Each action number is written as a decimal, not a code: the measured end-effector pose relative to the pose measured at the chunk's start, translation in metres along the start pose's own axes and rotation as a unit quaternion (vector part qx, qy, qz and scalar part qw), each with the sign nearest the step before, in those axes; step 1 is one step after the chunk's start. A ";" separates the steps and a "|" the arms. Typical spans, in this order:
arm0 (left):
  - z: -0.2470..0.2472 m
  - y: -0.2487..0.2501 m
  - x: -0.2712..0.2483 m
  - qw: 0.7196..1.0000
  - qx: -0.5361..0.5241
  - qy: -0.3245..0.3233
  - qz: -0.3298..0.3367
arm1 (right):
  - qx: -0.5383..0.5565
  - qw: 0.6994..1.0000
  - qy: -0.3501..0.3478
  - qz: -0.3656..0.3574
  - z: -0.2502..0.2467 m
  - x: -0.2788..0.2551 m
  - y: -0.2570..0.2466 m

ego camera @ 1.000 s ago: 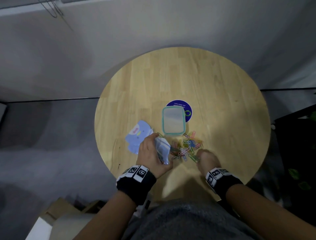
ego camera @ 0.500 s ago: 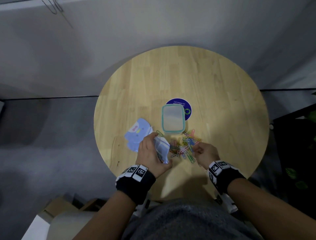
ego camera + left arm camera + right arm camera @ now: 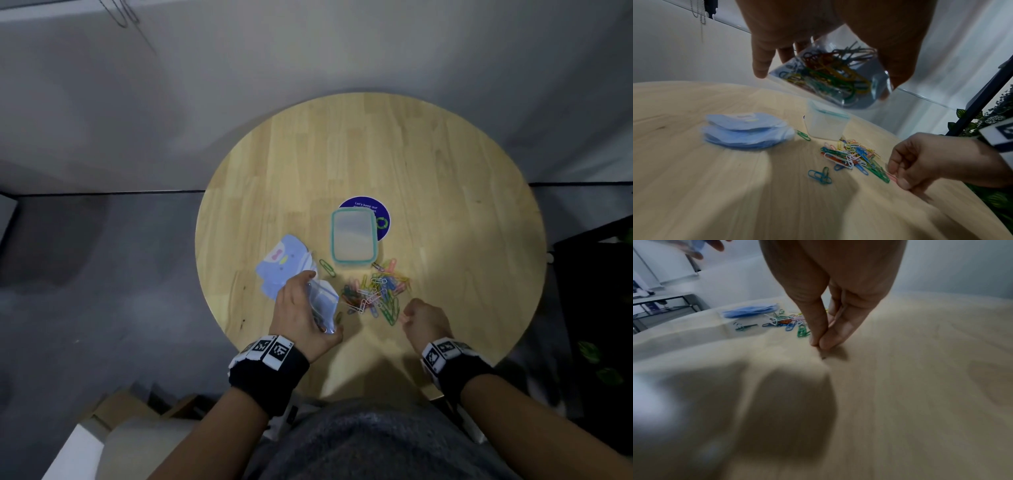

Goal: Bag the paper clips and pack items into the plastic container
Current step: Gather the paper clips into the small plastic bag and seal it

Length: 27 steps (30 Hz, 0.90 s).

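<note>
**Clips in the bag, more clips by the box**

Round and made of pale wood, the surface [image 3: 445, 171] sits by a grey wall with a dark floor below it.

The left hand [image 3: 301, 315] is up off the wood. Its fingers and thumb curl round a small clear bag [image 3: 830, 76]. You can see lots of colored clips inside the bag. The bag is tilted.

The right hand [image 3: 424, 322] is low, just beside the pile of paper clips [image 3: 376, 291]. Its thumb and finger are pressed together at the tips. From the left wrist view, they pinch a thin pink clip [image 3: 892, 176] at the edge of the pile. In the right wrist view the tips are too blurry to show what they hold.

The pile lies loose on the wood, in many colors. A few blue clips [image 3: 820, 175] lie a little apart from it. One green clip [image 3: 327, 268] lies alone, between the pile and a stack of blue cards [image 3: 284, 265].

The plastic box [image 3: 354, 240] with a teal rim stands upright just past the pile. It sits partly on a round dark blue sticker [image 3: 382, 214]. The blue cards lie to the left of the box, near the left hand.
</note>
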State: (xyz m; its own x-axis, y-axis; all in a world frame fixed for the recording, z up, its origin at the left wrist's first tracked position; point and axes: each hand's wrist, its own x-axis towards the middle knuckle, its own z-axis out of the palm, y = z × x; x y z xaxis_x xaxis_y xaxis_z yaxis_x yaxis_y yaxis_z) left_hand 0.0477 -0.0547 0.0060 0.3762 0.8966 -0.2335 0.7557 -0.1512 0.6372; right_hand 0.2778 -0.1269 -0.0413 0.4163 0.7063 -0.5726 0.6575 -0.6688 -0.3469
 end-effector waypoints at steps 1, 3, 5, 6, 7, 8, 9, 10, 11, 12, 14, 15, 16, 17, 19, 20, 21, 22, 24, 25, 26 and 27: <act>0.001 -0.003 0.000 1.000 0.006 -0.019 -0.004 | 0.022 1.000 0.006 0.008 0.000 0.004 -0.004; 0.004 -0.011 0.002 0.998 0.012 -0.061 -0.021 | 0.067 0.997 0.024 0.017 0.000 0.009 -0.010; 0.006 -0.017 0.004 0.997 0.008 -0.075 -0.032 | 0.103 0.993 0.050 0.017 0.002 0.012 -0.015; 0.006 -0.019 0.004 0.997 0.006 -0.065 -0.032 | 0.110 0.992 0.057 0.015 0.004 0.012 -0.017; 0.004 -0.017 0.004 0.997 0.001 -0.068 -0.025 | 0.107 0.993 0.053 0.015 0.006 0.011 -0.020; 0.001 -0.013 0.002 0.997 -0.010 -0.071 -0.016 | 0.092 0.995 0.041 0.014 0.008 0.011 -0.024; -0.002 -0.008 -0.001 0.998 -0.020 -0.064 -0.013 | 0.068 0.997 0.028 0.011 0.009 0.012 -0.028; -0.006 -0.001 -0.004 0.998 -0.029 -0.050 -0.018 | 0.041 0.999 0.020 0.005 0.012 0.015 -0.031; -0.010 0.009 -0.007 0.999 -0.022 -0.024 -0.023 | 0.018 1.000 0.015 0.001 0.013 0.018 -0.035; -0.013 0.014 -0.010 0.999 -0.012 0.005 -0.032 | 0.003 1.000 0.016 -0.005 0.012 0.019 -0.038; -0.016 0.017 -0.010 0.999 -0.008 0.002 -0.031 | -0.016 0.999 0.024 -0.018 0.012 0.024 -0.043; -0.016 0.013 -0.008 1.000 -0.014 -0.019 -0.021 | -0.025 0.999 0.023 -0.022 0.012 0.024 -0.044; -0.014 0.008 -0.003 0.998 -0.013 -0.042 -0.033 | -0.035 0.999 0.021 -0.026 0.011 0.024 -0.046; -0.011 0.002 0.002 0.997 -0.028 -0.055 -0.038 | -0.045 0.999 0.016 -0.025 0.012 0.024 -0.046; -0.010 0.000 0.005 0.997 -0.021 -0.072 -0.032 | -0.052 0.998 0.002 -0.019 0.011 0.024 -0.048; -0.013 0.008 0.001 0.997 -0.022 -0.061 -0.030 | -0.052 0.999 -0.002 -0.014 0.010 0.024 -0.049; -0.013 0.013 -0.002 0.999 -0.016 -0.025 -0.022 | -0.051 0.999 -0.007 -0.007 0.008 0.025 -0.050; -0.014 0.016 -0.004 1.000 -0.010 0.008 -0.026 | -0.045 0.999 -0.009 0.000 0.006 0.026 -0.049; -0.010 0.016 -0.001 1.000 -0.020 -0.006 -0.023 | -0.028 0.999 -0.009 0.013 0.001 0.024 -0.045; -0.007 0.014 0.003 0.999 -0.028 -0.036 -0.014 | -0.011 1.000 -0.006 0.018 -0.002 0.023 -0.043; -0.003 0.011 0.008 0.998 -0.028 -0.054 -0.009 | 0.010 1.000 0.000 0.021 -0.005 0.020 -0.040; 0.005 0.006 0.013 0.997 -0.027 -0.068 -0.014 | 0.035 0.999 0.009 0.025 -0.008 0.018 -0.037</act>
State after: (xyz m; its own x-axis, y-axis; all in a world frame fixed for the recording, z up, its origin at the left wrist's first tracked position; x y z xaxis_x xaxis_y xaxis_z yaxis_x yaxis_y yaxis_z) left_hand 0.0593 -0.0459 0.0033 0.4273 0.8348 -0.3471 0.7385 -0.1009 0.6666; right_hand 0.2656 -0.0876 -0.0325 0.4581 0.6757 -0.5775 0.5907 -0.7169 -0.3703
